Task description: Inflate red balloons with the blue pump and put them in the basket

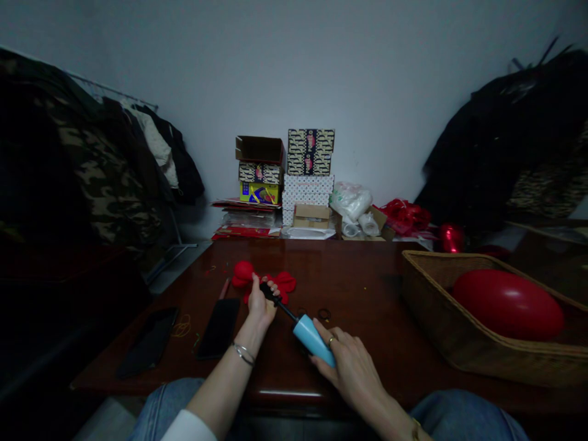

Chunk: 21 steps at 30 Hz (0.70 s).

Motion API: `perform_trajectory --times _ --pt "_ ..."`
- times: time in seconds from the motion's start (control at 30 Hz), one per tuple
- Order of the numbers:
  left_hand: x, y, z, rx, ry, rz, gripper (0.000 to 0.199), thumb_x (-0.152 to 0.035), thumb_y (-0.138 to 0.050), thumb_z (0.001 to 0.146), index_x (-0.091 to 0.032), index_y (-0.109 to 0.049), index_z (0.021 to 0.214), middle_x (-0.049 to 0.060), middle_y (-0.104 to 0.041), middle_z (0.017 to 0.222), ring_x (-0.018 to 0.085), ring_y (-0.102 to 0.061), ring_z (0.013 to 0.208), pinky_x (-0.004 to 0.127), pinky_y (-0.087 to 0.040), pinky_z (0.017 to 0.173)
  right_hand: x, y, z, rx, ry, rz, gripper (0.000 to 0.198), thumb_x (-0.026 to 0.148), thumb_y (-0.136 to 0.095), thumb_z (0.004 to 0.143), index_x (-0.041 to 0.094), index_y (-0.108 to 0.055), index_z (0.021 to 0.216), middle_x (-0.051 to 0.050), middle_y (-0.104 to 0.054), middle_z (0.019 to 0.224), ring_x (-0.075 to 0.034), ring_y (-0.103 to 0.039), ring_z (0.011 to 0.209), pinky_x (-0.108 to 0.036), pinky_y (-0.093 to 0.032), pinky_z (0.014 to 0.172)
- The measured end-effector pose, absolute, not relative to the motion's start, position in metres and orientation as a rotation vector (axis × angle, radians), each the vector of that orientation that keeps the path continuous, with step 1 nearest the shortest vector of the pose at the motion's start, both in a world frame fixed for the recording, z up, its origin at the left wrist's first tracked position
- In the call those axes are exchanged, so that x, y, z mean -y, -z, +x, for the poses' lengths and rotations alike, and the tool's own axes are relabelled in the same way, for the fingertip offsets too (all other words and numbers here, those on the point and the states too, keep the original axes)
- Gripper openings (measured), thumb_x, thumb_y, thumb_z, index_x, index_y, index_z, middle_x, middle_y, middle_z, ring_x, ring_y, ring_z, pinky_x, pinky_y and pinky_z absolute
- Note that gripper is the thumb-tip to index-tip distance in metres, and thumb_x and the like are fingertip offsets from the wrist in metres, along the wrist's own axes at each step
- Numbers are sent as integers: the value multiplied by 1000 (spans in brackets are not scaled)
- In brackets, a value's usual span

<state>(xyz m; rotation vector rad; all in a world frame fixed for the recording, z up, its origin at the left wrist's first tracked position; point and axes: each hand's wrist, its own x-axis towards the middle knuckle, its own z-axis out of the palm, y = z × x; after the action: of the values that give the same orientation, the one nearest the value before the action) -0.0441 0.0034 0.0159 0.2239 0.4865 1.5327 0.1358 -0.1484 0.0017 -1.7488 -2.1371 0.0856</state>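
On the dark wooden counter (367,288), blue hand pump (312,337) gripped at its barrel by the right hand (349,364), black handle closed in the left hand (261,304), red balloons (264,282) just behind, wicker basket (427,306) at right.

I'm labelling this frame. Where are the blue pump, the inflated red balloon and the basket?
blue pump (313,338), head view, barrel.
inflated red balloon (508,304), head view, middle.
basket (425,288), head view, left wall.
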Motion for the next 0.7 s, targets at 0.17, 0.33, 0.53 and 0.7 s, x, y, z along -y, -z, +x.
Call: perform_trajectory --times 0.17,0.33,0.53,0.7 --pt "-1 -8 -38 -521 -1578 248 28 -35 -48 89 -16 -47 69 -3 -41 56 6 -39 43 16 -35 39 145 -6 130 2153 -73 -1758 61 40 -55 82 29 -35 138 -8 -62 104 -24 -58 92 -36 -40 81" --pt "0 5 -31 -583 -1592 286 26 -34 -51 87 -17 -46 69 -4 -43 55 7 -41 43 18 -36 41 139 -5 125 2172 -57 -1779 61 38 -55 82 29 -35 139 -9 -61 107 -25 -58 94 -37 -39 81" --pt "4 8 -23 -635 -1581 317 21 -36 -54 85 -17 -50 79 -4 -44 55 9 -43 42 20 -37 43 136 -8 121 2166 -9 -1785 60 38 -55 82 30 -36 138 -9 -62 106 -25 -58 94 -38 -38 82" --pt "11 13 -12 -667 -1516 339 26 -39 -56 83 -18 -46 72 -3 -48 56 10 -49 45 22 -42 47 131 -11 119 2161 10 -1815 60 37 -56 82 29 -37 138 -8 -62 103 -25 -58 91 -37 -38 78"
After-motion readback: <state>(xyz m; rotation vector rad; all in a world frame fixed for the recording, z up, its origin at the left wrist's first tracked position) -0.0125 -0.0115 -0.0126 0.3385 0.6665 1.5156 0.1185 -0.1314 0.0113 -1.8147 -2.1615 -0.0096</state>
